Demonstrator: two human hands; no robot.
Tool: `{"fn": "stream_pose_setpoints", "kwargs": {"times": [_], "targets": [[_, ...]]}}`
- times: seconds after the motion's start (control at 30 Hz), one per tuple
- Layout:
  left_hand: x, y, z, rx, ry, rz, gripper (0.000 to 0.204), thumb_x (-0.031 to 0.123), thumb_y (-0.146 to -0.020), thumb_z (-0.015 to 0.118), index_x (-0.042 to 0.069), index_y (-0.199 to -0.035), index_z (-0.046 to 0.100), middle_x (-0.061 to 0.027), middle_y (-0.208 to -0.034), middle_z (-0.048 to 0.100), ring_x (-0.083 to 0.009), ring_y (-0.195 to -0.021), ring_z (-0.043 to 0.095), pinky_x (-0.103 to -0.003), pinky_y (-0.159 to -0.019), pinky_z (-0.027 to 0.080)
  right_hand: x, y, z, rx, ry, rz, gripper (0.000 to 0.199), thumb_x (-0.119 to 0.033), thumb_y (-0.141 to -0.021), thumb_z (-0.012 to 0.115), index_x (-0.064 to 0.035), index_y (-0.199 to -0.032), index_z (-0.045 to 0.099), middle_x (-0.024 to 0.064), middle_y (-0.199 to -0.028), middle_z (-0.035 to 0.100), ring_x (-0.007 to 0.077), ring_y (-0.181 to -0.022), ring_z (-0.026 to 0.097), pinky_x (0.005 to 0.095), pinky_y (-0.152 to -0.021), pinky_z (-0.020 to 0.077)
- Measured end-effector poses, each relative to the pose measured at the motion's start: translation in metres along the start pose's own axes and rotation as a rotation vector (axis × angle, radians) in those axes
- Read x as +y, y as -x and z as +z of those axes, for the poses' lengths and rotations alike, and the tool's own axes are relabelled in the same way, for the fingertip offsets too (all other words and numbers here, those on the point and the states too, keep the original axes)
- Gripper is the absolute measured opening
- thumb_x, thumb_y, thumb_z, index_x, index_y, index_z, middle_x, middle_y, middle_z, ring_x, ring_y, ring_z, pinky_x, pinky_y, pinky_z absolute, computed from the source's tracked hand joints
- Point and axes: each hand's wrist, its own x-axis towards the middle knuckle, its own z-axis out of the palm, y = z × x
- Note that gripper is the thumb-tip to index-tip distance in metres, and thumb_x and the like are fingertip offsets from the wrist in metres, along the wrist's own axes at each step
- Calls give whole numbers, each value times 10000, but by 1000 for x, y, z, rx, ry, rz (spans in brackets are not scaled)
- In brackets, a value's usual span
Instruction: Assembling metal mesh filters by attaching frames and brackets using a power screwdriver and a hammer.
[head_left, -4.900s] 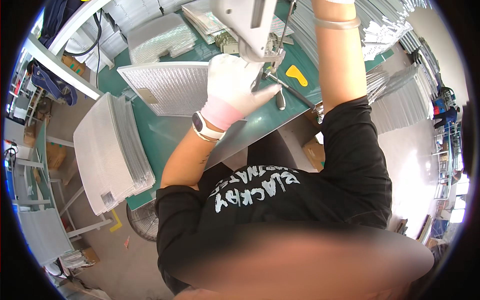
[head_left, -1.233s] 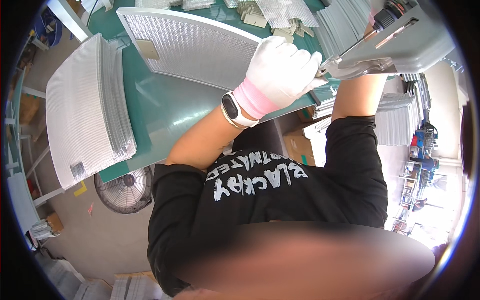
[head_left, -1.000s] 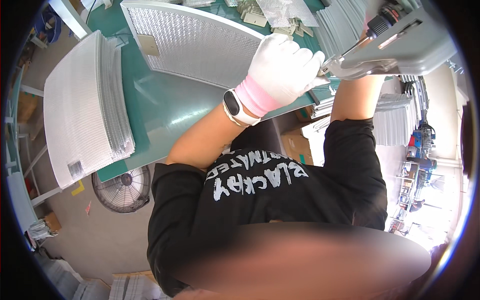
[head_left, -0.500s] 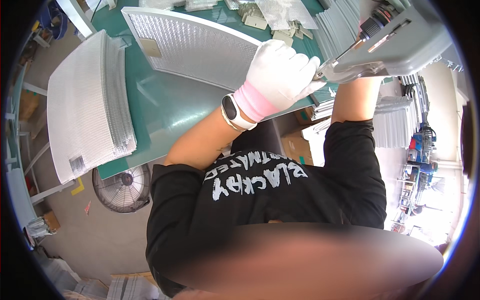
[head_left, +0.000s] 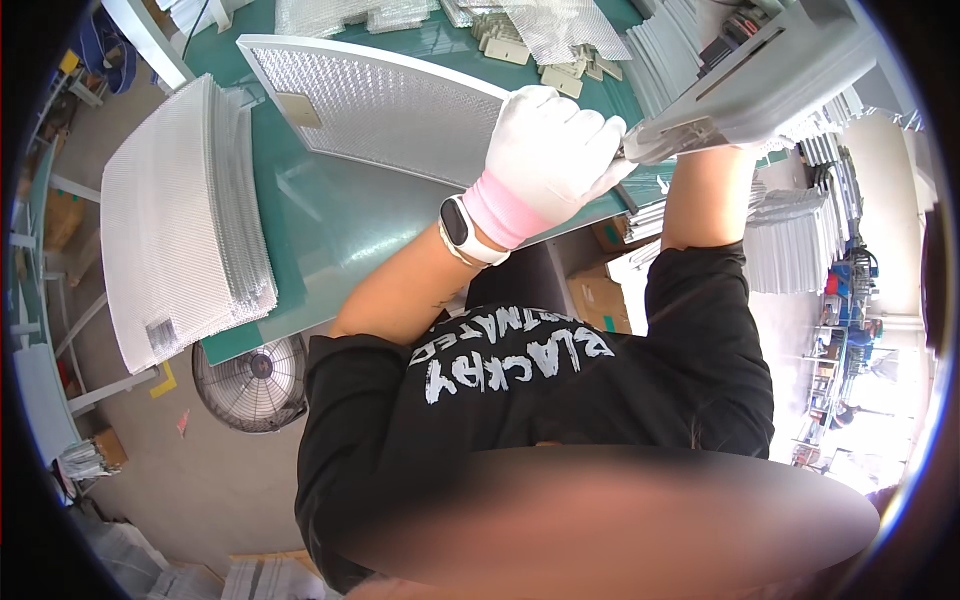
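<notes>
Sitting right at the nose of the grey tool body (head_left: 755, 85): left hand (head_left: 553, 145), white glove, fingers curled in toward the palm; can't tell if it pinches anything, contact point too small to read. Right hand is hidden behind the tool body, state can't be told; only the bare right forearm (head_left: 708, 205) shows below it. Framed mesh panel (head_left: 390, 115) is on the green bench (head_left: 330, 220), its right end passing behind the left hand, beige plate (head_left: 298, 110) near its left end. Stack of mesh sheets (head_left: 180, 220) at bench left. Loose beige pieces (head_left: 562, 82) beyond the left hand. Fan (head_left: 255, 385) below the bench corner.
</notes>
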Motion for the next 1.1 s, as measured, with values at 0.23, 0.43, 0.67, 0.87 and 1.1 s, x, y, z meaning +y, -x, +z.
{"fn": "stream_pose_setpoints", "kwargs": {"times": [0.23, 0.43, 0.67, 0.87, 1.1], "targets": [[0, -3, 1, -34, 14, -8, 191, 278, -766, 765, 133, -859, 682, 19, -658, 535, -200, -614, 526, -361, -669, 405, -23, -7, -21, -8, -6, -31, 267, -274, -1007, 570, -69, -1169, 625, 40, -1056, 703, 154, -910, 639, 342, -869, 519], [-4, -7, 6, 48, -1, 47, 255, 320, -738, 776, 123, -792, 622, -8, -650, 471, -200, -634, 519, -358, -670, 412, -29, -23, -50, -22, -10, -44, 268, -274, -1008, 569, -69, -1172, 625, 40, -1061, 703, 154, -917, 640, 344, -876, 518], [1, -18, -11, -191, 60, -2, 454, 374, -763, 767, 34, -1037, 644, -54, -745, 571, -235, -690, 571, -378, -704, 437, -30, -74, -103, -102, -70, -9, 300, -315, -1027, 537, -83, -1188, 640, 51, -1077, 699, 175, -977, 646, 349, -915, 519], [-5, -47, -56, -522, 138, -59, 840, 457, -785, 753, -68, -1374, 467, -153, -878, 643, -336, -787, 623, -421, -775, 489, 25, -82, -75, -121, -143, 74, 309, -329, -1027, 535, -87, -1187, 644, 51, -1076, 701, 179, -982, 647, 348, -916, 520], [-25, -83, -46, -941, 797, -102, 626, 286, -965, 621, 78, -1500, 369, -119, -1289, 591, -217, -1141, 624, -358, -942, 506, -5, -93, -72, -135, -213, 150, 321, -345, -1028, 533, -91, -1186, 648, 51, -1075, 704, 182, -988, 649, 347, -917, 521]]}}
